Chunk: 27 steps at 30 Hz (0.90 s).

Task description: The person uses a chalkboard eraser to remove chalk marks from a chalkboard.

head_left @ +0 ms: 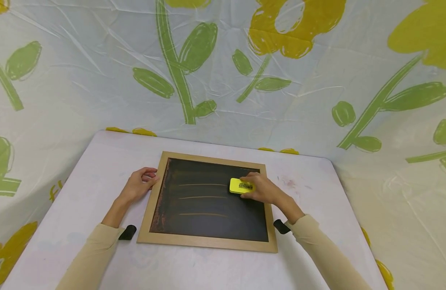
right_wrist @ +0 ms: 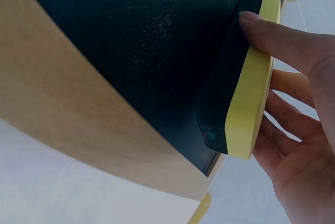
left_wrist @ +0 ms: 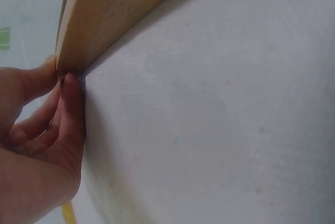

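A wood-framed chalkboard (head_left: pixel 208 227) lies on the white table, with three pale orange chalk lines (head_left: pixel 202 197) across its dark surface. My left hand (head_left: pixel 138 185) is at the left side of the frame; in the left wrist view its thumb and fingertips meet the wooden frame (left_wrist: pixel 104 14) and hold its edge. Near the board's upper right, my right hand (head_left: pixel 260 188) grips a yellow board eraser (head_left: pixel 237 185). Seen from the right wrist, the thumb and fingers hold the yellow back (right_wrist: pixel 246 111) from either side, and the black felt (right_wrist: pixel 225 88) faces the board.
The white table (head_left: pixel 56 241) reaches around the board on all sides. Behind it hangs a pale cloth (head_left: pixel 110 80) printed with yellow flowers and green leaves. Black straps or devices (head_left: pixel 127 232) show at both wrists. Faint reddish smudges (head_left: pixel 289 182) mark the table right of the board.
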Motion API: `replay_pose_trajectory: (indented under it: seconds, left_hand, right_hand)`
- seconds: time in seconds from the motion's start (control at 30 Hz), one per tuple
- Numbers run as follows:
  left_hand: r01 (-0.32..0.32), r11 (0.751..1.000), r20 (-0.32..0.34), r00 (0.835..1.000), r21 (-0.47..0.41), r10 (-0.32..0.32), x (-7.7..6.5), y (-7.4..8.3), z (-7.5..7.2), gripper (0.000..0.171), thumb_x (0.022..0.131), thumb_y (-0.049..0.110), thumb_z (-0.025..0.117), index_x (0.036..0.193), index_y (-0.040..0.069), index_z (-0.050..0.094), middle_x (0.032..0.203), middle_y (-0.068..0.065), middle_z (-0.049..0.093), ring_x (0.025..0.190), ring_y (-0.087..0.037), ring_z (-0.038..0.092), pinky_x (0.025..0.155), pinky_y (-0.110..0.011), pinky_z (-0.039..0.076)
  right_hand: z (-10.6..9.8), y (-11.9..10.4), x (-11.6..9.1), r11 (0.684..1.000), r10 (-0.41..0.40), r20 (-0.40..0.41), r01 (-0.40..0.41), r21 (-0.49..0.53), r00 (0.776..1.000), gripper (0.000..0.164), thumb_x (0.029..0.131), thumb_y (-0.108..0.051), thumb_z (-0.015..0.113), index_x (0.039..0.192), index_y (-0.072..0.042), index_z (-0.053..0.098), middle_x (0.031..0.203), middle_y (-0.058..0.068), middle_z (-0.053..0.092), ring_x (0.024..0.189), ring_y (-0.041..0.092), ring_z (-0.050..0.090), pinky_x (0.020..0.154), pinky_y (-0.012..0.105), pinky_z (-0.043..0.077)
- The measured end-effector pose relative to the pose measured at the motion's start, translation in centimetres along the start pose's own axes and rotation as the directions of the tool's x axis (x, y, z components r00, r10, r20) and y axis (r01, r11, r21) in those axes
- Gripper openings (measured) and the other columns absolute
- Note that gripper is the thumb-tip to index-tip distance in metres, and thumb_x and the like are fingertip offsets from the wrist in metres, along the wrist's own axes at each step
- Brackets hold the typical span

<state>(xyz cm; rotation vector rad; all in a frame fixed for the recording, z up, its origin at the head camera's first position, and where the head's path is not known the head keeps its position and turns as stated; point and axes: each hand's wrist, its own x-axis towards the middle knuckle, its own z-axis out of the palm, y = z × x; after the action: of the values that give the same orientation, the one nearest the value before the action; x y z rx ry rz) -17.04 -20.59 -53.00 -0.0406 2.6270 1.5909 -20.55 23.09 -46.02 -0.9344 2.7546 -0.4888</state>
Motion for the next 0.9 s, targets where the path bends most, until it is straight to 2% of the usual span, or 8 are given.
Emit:
replay_pose_trajectory:
  seconds: [0.33, 0.57, 0.63, 0.8, 0.83, 0.9]
  left_hand:
    - [-0.049, 0.999, -0.015, 0.999, -0.006, 0.049, -0.3, 0.4, 0.0, 0.038, 0.101, 0.01, 0.067, 0.131, -0.012, 0.057, 0.107, -0.023, 0.062, 0.088, -0.022, 0.063, 0.064, -0.021, 0.053]
    - [-0.038, 0.999, -0.01, 0.999, -0.003, 0.038, -0.4, 0.7, -0.1, 0.039, 0.102, 0.01, 0.066, 0.133, -0.012, 0.057, 0.108, -0.024, 0.062, 0.093, -0.029, 0.064, 0.065, -0.021, 0.053]
    - [-0.033, 0.999, -0.008, 0.999, 0.001, 0.033, -0.4, 0.7, -0.1, 0.039, 0.102, 0.01, 0.066, 0.133, -0.011, 0.056, 0.109, -0.024, 0.062, 0.094, -0.03, 0.065, 0.065, -0.021, 0.053]
    - [-0.037, 0.999, -0.007, 0.999, 0.006, 0.037, -0.3, 0.5, -0.1, 0.038, 0.102, 0.009, 0.065, 0.133, -0.011, 0.057, 0.109, -0.024, 0.062, 0.092, -0.027, 0.064, 0.065, -0.021, 0.053]
    - [-0.038, 0.999, -0.006, 0.999, 0.005, 0.038, -0.3, 0.5, -0.1, 0.038, 0.102, 0.009, 0.065, 0.133, -0.011, 0.057, 0.109, -0.024, 0.062, 0.092, -0.026, 0.064, 0.065, -0.021, 0.053]
    - [-0.035, 0.999, -0.005, 0.999, 0.004, 0.035, -0.3, 0.5, -0.1, 0.038, 0.102, 0.009, 0.065, 0.133, -0.011, 0.057, 0.109, -0.023, 0.062, 0.091, -0.024, 0.063, 0.065, -0.021, 0.053]
  right_hand:
    - [0.2, -0.8, 0.7, 1.0, 0.004, 0.015, -0.004, -0.031, 1.0, 0.062, 0.083, -0.028, 0.088, 0.135, -0.001, 0.066, 0.123, 0.017, 0.066, 0.104, 0.028, 0.062, 0.089, 0.044, 0.054]
    - [0.2, -1.4, 1.2, 1.0, -0.015, 0.023, 0.016, -0.026, 1.0, 0.061, 0.084, -0.027, 0.088, 0.134, 0.0, 0.066, 0.124, 0.017, 0.067, 0.106, 0.029, 0.063, 0.09, 0.043, 0.054]
    - [0.3, -1.6, 1.3, 0.999, -0.026, 0.014, 0.026, -0.032, 1.0, 0.061, 0.083, -0.026, 0.088, 0.134, 0.0, 0.067, 0.122, 0.017, 0.068, 0.103, 0.023, 0.062, 0.089, 0.043, 0.054]
    - [0.5, -2.0, 1.8, 0.999, -0.025, 0.022, 0.026, -0.035, 0.999, 0.062, 0.083, -0.027, 0.088, 0.135, 0.0, 0.066, 0.123, 0.017, 0.068, 0.104, 0.024, 0.061, 0.091, 0.043, 0.054]
    - [0.5, -2.1, 1.9, 0.999, -0.021, 0.03, 0.022, -0.031, 0.999, 0.062, 0.084, -0.027, 0.088, 0.135, 0.0, 0.066, 0.124, 0.017, 0.067, 0.106, 0.028, 0.062, 0.092, 0.043, 0.053]
    - [0.5, -2.2, 2.2, 1.0, -0.012, 0.041, 0.013, -0.026, 0.999, 0.063, 0.084, -0.028, 0.088, 0.136, -0.001, 0.065, 0.125, 0.016, 0.067, 0.107, 0.028, 0.062, 0.093, 0.043, 0.053]
